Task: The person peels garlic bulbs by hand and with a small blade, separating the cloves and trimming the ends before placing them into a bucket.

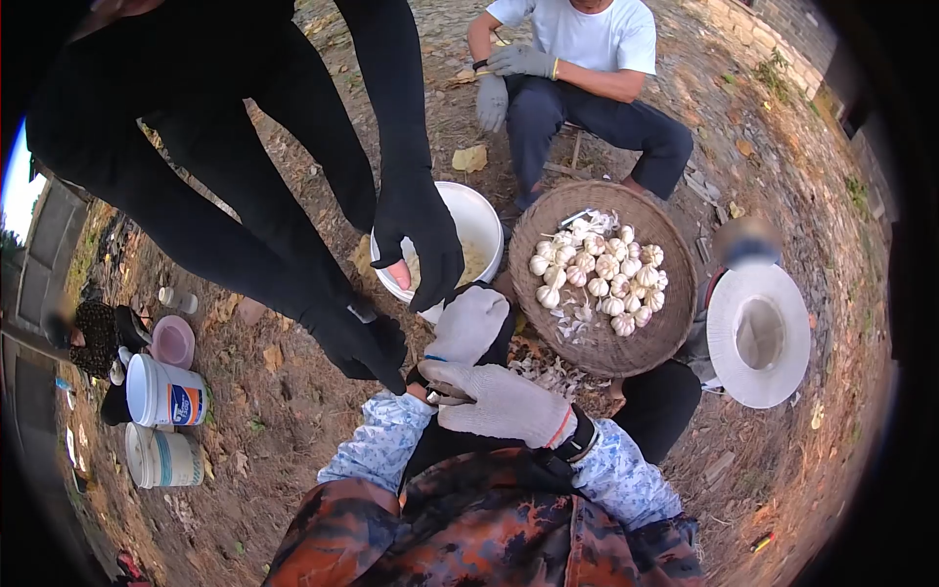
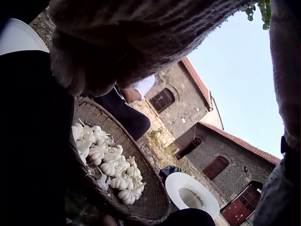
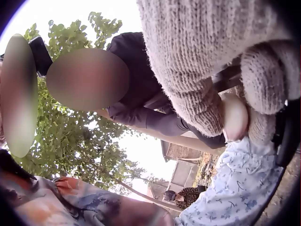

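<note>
The left hand, in a pale knit glove, extends beside the white bucket, its fingers loosely bent and nothing visible in them. Across the left wrist lies the gloved right hand, thumb and fingers curled round a dark strap. In the right wrist view the right hand curls by the patterned left sleeve; a pale rounded thing shows there, whether clove or skin I cannot tell. Another person's black-covered hand reaches to the same wrist. Garlic bulbs fill part of a wicker basket.
A seated person in a white shirt faces me behind the basket. The other black-covered hand hangs over the bucket. A person in a white hat is at the right. Buckets and a pink basin stand at the left.
</note>
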The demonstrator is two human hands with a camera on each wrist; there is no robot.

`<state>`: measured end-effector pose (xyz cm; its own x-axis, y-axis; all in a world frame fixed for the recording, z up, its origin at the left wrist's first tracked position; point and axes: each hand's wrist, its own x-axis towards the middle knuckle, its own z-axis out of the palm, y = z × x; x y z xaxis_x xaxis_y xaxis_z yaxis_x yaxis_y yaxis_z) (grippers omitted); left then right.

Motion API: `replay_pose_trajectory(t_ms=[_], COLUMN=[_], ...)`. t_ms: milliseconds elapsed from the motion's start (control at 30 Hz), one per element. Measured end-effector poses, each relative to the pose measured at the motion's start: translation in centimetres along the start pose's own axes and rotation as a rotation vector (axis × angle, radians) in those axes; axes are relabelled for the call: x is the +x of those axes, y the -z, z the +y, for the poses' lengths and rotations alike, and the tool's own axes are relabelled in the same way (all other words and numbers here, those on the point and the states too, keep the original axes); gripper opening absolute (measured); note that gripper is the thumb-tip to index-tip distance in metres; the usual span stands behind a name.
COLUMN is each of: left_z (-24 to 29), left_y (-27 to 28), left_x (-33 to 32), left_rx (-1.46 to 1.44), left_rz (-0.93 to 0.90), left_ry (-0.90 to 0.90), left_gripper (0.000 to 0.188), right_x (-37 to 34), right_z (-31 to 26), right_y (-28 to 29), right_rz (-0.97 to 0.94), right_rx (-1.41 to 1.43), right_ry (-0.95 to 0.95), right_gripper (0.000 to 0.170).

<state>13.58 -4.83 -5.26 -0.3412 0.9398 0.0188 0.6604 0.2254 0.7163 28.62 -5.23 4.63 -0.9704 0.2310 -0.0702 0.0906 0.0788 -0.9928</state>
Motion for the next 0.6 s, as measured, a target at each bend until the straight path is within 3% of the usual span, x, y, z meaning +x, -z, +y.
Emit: replay_pose_trajectory(t_ms=[133, 167, 267, 433, 500, 600], left_z=[0.4, -0.4, -1.3, -1.2, -1.1, -1.2], left_y=[0.3, 0.2, 0.5, 0.5, 0.7, 1.6], left_x=[0.4, 0.3, -0.1, -0.6, -0.7, -0.9], left_rx=[0.119, 0.188, 0.264, 0.299, 0.313, 0.357], left_rz=[-0.080, -0.044, -0.026, -0.056, -0.067, -0.088], left_ry=[-0.028, -0.103, -0.163, -0.193, -0.221, -0.284], left_gripper=[0.027, 0.026, 0.026, 0.027, 0.027, 0.027], right_x=[0.9, 0.5, -2.9, -7.5, -8.7, -9.8], right_z=[-0.4, -0.6, -2.8, 0.9, 2.7, 3.7], right_y=[1.3, 1.5, 2.8, 3.0, 3.1, 2.8], right_rz=[-0.036, 0.007, -0.038, 0.197, 0.350, 0.401], right_rx=[-0.049, -0.052, 0.210, 0.429, 0.641, 0.684], right_ry=[-0.014, 0.023, -0.215, -0.288, -0.381, -0.385], right_gripper=[0.059, 0.061, 0.061, 0.052, 0.042, 0.040])
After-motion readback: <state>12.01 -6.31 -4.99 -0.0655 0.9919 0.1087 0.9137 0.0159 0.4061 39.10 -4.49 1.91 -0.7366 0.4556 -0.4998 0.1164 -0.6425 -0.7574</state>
